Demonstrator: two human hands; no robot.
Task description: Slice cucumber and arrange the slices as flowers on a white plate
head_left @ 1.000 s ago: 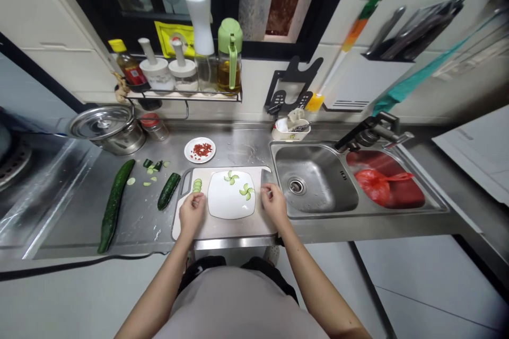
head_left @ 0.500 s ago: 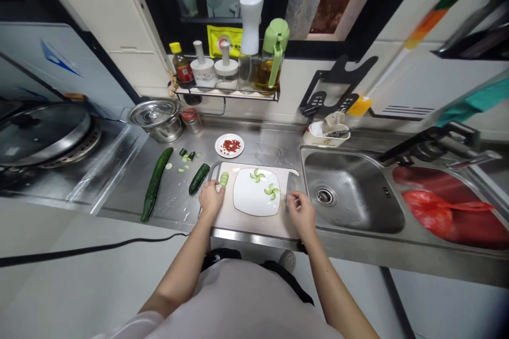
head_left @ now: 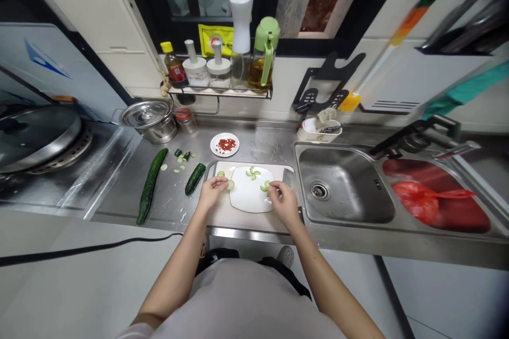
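Note:
A white square plate (head_left: 248, 198) lies on a pale cutting board (head_left: 234, 217) at the counter's front edge. Two pinwheels of cucumber slices (head_left: 253, 172) sit on the plate. My left hand (head_left: 212, 193) pinches a cucumber slice (head_left: 230, 185) over the plate's left edge. My right hand (head_left: 281, 200) is closed over the plate's right side, fingertips at the right pinwheel (head_left: 264, 186). A small stack of slices (head_left: 220, 174) rests on the board above my left hand.
A whole cucumber (head_left: 150, 186), a cucumber half (head_left: 194, 178) and cut ends (head_left: 182, 157) lie left of the board. A dish of red bits (head_left: 225, 144) stands behind it. A steel pot (head_left: 149, 119) is at the back left, a double sink (head_left: 342, 185) with a red bag (head_left: 425, 201) at the right.
My left hand has lifted a slice from the stack and carried it to the plate's edge. My right hand moved from the board's right edge onto the plate.

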